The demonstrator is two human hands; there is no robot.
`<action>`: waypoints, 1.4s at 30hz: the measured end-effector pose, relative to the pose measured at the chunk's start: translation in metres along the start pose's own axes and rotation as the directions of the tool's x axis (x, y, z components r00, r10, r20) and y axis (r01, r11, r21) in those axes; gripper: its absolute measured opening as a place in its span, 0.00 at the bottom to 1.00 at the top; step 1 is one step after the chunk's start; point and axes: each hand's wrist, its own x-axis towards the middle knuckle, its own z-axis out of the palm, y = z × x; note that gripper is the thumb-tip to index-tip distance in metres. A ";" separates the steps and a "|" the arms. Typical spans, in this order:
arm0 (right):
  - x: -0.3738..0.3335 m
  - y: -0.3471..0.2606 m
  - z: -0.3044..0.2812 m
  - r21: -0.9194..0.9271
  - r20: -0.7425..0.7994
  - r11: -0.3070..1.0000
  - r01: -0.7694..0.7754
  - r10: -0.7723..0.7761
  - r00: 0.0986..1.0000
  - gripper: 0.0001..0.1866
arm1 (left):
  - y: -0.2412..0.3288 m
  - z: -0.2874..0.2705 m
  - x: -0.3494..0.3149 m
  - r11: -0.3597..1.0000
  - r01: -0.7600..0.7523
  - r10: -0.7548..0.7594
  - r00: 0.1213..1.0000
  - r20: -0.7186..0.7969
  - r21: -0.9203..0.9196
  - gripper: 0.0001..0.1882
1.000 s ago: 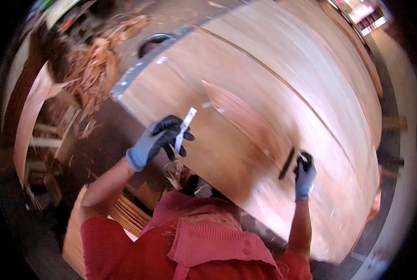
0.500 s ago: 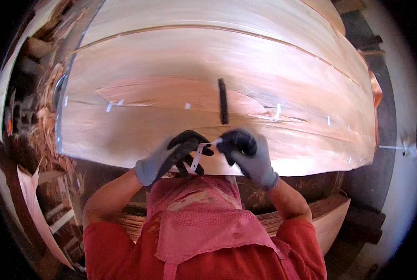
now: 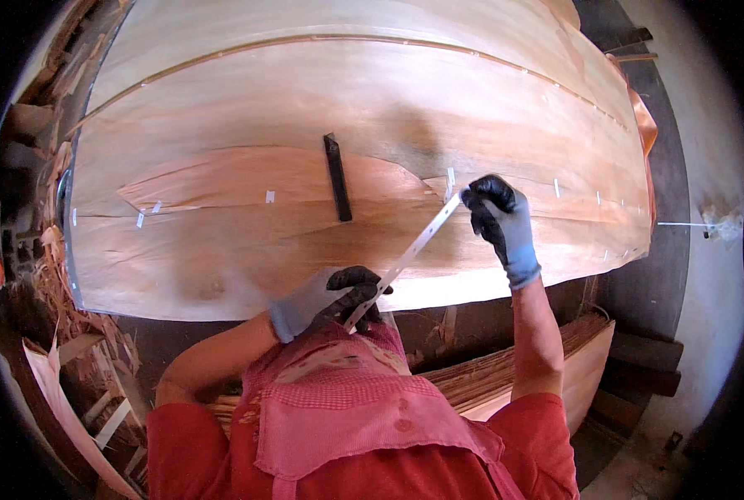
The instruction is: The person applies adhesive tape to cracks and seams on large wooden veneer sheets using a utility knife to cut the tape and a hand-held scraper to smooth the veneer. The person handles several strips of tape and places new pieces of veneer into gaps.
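A long white strip of tape (image 3: 418, 247) with a row of small holes is stretched slantwise between my two gloved hands. Low at the veneer's near edge, my left hand (image 3: 332, 298) is closed on the strip's lower end, part of which hangs below the fingers. My right hand (image 3: 503, 218) pinches the upper end, farther out over the sheet. Beneath lies a large pale wood veneer sheet (image 3: 247, 250) with a pinkish, leaf-shaped veneer piece (image 3: 222, 175) along a seam. Short white tape bits (image 3: 270, 197) dot that seam. A narrow black bar-like tool (image 3: 337, 179) rests across the piece.
A thin wooden strip or seam (image 3: 372, 38) curves across the far part of the veneer. Stacked veneer sheets (image 3: 580, 350) stand below the near edge at right. Torn veneer scraps (image 3: 55, 258) heap at left. A grey wall or floor strip (image 3: 705, 275) runs at far right.
My right hand has moved away to the right and outward, drawing the white tape out into a long straight strip. My left hand still grips its other end. The view has shifted slightly.
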 end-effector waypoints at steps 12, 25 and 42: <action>0.097 0.096 -0.013 -0.815 0.133 0.541 0.208 -0.176 0.975 0.12 | -0.030 -0.002 0.060 0.998 0.049 -0.021 0.891 -0.454 0.049 0.15; 0.016 0.071 0.013 -0.772 0.602 0.176 0.611 -0.105 0.791 0.39 | -0.023 -0.002 0.057 0.999 -0.036 0.038 0.904 -0.426 0.012 0.14; 0.014 0.040 0.060 -0.795 0.479 0.211 0.569 -0.357 0.802 0.34 | 0.020 -0.069 -0.047 0.950 -0.205 0.049 0.842 -0.538 -0.234 0.17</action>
